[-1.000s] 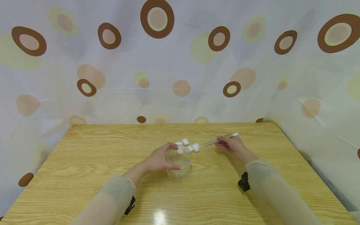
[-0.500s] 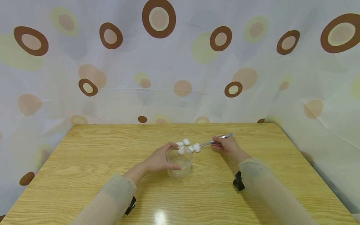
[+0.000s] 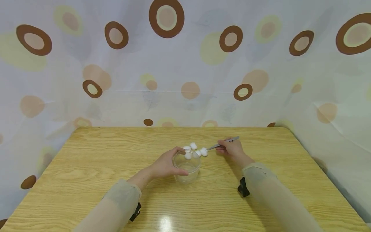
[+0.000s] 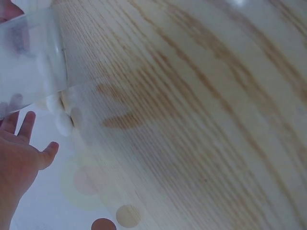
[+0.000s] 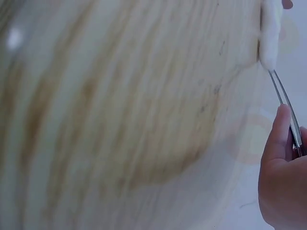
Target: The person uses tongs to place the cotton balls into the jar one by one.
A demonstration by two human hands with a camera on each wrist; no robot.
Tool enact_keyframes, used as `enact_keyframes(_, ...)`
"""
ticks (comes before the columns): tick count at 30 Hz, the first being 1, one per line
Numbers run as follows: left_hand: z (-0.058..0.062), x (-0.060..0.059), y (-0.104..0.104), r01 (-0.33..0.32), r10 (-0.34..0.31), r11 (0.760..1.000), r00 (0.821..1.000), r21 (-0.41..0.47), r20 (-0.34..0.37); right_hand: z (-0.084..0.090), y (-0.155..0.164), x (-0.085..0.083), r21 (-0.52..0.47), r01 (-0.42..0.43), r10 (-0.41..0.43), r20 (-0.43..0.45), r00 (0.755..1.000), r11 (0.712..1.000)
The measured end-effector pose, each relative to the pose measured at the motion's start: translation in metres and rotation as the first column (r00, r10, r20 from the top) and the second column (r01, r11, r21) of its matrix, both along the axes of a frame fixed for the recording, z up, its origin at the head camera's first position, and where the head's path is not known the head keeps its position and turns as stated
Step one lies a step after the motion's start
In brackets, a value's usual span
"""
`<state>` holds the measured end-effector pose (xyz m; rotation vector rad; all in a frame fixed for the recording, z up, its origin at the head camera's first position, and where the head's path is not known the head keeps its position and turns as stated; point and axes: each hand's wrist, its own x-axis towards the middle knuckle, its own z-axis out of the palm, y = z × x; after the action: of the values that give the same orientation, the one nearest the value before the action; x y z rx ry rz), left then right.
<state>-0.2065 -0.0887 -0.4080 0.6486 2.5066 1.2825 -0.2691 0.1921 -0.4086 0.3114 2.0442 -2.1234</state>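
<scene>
A clear plastic cup (image 3: pixel 187 166) stands on the wooden table (image 3: pixel 87 167), and my left hand (image 3: pixel 165 164) grips its side. One white cotton ball shows through the cup's far rim; several more cotton balls (image 3: pixel 193 146) lie just behind it. My right hand (image 3: pixel 230 149) pinches metal tweezers (image 3: pixel 221 144), whose tips touch a cotton ball (image 3: pixel 204 151) at the right of the cluster. In the right wrist view the tweezers (image 5: pixel 284 103) meet the cotton ball (image 5: pixel 270 36). The left wrist view has the cup (image 4: pixel 31 62) at top left, with the right hand (image 4: pixel 19 158) beyond it.
A curtain (image 3: pixel 185 64) with brown and beige circles hangs close behind and to both sides of the table. The table's rounded far corners and right edge lie near the curtain. A black strap clip (image 3: pixel 242 188) sits on the right sleeve.
My right hand has moved left with the tweezers, bringing their tips from open table onto the cotton ball. My left hand and the cup have stayed put.
</scene>
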Motion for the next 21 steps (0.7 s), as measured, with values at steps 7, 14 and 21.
enact_keyframes(7, 0.001, 0.001, 0.001, -0.007, 0.007, 1.000, 1.000, -0.004, 0.001, 0.005, 0.002, 0.002, -0.021, 0.026, -0.026, -0.003, 1.000, 0.999)
enact_keyframes(14, 0.002, 0.001, 0.001, -0.003, 0.003, 1.000, 1.000, -0.008, -0.006, 0.018, 0.005, 0.006, -0.114, 0.069, -0.064, 0.044, 0.997, 0.991)
enact_keyframes(21, 0.001, 0.001, 0.002, -0.010, 0.010, 1.000, 1.000, -0.010, -0.005, 0.024, 0.014, 0.009, -0.160, 0.075, -0.066, 0.062, 0.996, 0.984)
